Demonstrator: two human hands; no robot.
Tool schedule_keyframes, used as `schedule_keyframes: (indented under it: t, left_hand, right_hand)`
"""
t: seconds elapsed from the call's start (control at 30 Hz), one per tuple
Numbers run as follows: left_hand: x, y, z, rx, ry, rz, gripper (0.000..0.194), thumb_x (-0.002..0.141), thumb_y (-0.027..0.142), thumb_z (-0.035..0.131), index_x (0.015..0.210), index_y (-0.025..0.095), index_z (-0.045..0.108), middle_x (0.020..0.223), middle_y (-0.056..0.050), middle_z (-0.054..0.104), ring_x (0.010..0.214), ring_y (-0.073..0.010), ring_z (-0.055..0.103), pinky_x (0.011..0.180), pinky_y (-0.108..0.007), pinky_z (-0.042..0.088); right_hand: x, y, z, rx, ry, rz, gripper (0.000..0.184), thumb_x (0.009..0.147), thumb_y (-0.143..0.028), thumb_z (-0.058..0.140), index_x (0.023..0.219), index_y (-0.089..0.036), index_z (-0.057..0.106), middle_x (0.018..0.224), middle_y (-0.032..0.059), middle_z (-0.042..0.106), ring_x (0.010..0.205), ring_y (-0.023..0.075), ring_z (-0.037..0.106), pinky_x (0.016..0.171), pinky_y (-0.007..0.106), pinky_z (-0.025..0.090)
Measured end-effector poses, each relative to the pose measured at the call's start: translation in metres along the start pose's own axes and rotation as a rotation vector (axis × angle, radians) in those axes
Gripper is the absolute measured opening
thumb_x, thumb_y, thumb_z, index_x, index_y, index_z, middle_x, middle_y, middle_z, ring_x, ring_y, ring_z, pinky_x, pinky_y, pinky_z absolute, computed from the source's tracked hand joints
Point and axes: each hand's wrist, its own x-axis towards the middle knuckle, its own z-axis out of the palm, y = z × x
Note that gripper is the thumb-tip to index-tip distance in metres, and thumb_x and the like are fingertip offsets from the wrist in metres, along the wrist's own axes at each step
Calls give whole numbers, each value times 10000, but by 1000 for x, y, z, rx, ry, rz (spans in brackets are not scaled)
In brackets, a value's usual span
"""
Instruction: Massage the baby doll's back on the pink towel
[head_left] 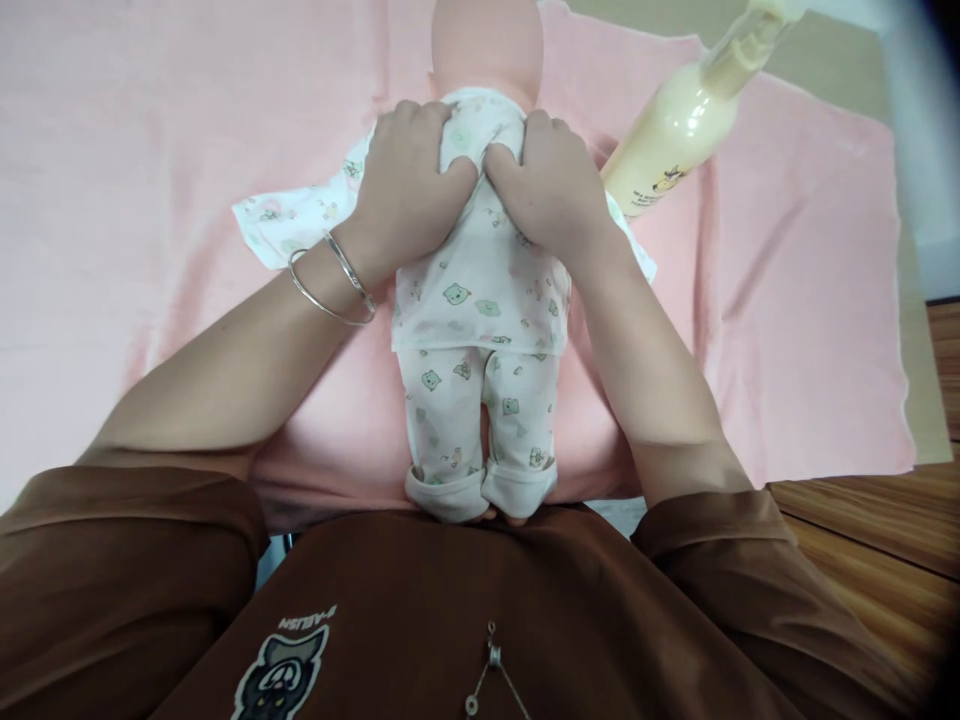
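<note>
Both hands on doll's shoulders, doll on towel.
Left hand (409,175) and right hand (551,180) lie curled, pressing the shirt (480,270) on the doll (480,300); doll likely light, cloth soft; bottle (675,130) right of doll.

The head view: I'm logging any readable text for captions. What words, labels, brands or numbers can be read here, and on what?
Brown shirt: a line of letters above a cartoon patch, seen upside down; perhaps "B-AEUSN", not sure.
Cream pump bottle: dark print beside a small picture on its label, too small and blurred to read.
Doll's outfit: only animal pictures, no words.
No numbers or signs anywhere.
</note>
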Motion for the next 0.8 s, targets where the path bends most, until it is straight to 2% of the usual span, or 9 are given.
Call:
schedule_keyframes:
  t: [0.13, 0.4, 0.6, 0.7, 0.8]
  left_hand:
    - [0, 1, 8, 35, 69, -78, 420, 976, 159, 493, 1385, 107, 575, 1314, -151, 612, 1213, -320, 503, 1087, -435, 382]
    - [0, 6, 16, 41, 119, -168, 368, 1001, 174, 514, 1361, 163, 589, 1310, -106, 606, 1207, -298, 500, 1059, -438, 372]
    - [0, 6, 13, 32, 96, -166, 387, 1006, 217, 513, 1383, 161, 586, 1326, -121, 604, 1230, -311, 499, 1072, -450, 378]
    - [-1, 6, 3, 55, 26, -109, 387, 1012, 238, 509, 1383, 149, 573, 1319, -145, 607, 1225, -340, 506, 1072, -465, 396]
    - [-3, 7, -9, 89, -39, -23, 188, 972, 216, 561, 1151, 196, 613, 1150, -147, 638, 1113, -359, 545, 995, -466, 439]
  right_hand:
    - [0, -2, 8, -14, 69, 18, 310, 934, -442, 384, 1134, -314, 584, 1188, 128, 696, 1148, 334, 629, 997, 455, 510]
    - [-5, -5, 13, -32, 116, 55, 312, 965, -456, 347, 1160, -333, 558, 1231, 91, 684, 1174, 294, 599, 1031, 438, 480]
    - [-3, -5, 15, -42, 126, 63, 301, 935, -462, 334, 1131, -389, 552, 1194, 73, 690, 1155, 300, 614, 1008, 462, 501]
    - [-1, -2, 12, -16, 116, 41, 226, 926, -454, 387, 1064, -377, 548, 1179, 76, 694, 1147, 307, 625, 1001, 464, 519]
    - [1, 3, 7, 21, 66, 18, 179, 922, -445, 430, 1034, -349, 532, 1176, 92, 690, 1144, 320, 628, 991, 487, 530]
